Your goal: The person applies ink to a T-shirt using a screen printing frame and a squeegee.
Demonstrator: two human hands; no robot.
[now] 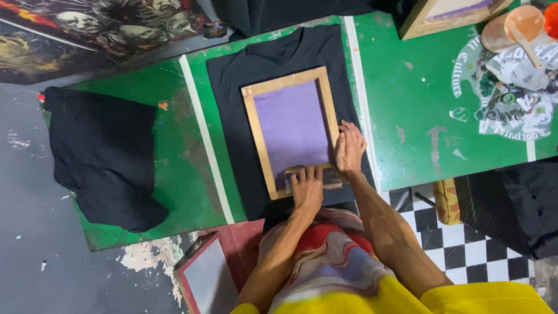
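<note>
A wooden-framed printing screen (290, 81) with purple mesh (293, 128) lies flat on a black T-shirt (232, 75) spread over the green table (407, 104). My left hand (306, 187) grips a squeegee (330, 178) at the near end of the screen, fingers over its handle. My right hand (350, 148) rests flat on the frame's right edge, just beside the squeegee's right end.
A pile of black cloth (104, 157) hangs over the table's left end. Another wooden screen (447, 14), a cup with a stick (523, 26) and a printed design (511, 93) sit at the far right. A framed screen (206, 279) leans below the table near my legs.
</note>
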